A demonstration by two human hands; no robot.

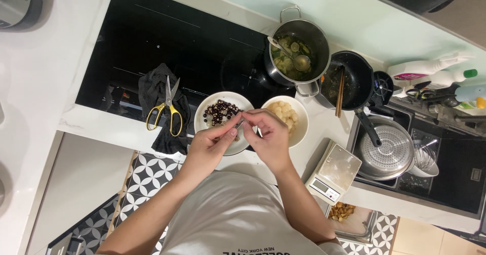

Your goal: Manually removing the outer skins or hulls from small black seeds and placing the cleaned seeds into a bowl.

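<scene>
My left hand (212, 142) and my right hand (268, 133) meet over the front of a white bowl (208, 103) that holds dark round fruit. Between the fingertips of both hands is a small thin metal tool, with something small pinched against it; I cannot tell what it is. Just right of that bowl stands a second white bowl (300, 114) filled with pale peeled pieces. Both bowls sit on the white counter at the front edge of the black cooktop (167, 42).
Yellow-handled scissors (166, 108) lie on a dark cloth to the left. A steel pot (298, 52) with a ladle and green pieces, a black pan (349, 77) with chopsticks, a kitchen scale (334, 173), and a sink with a steamer lid (387, 148) lie to the right.
</scene>
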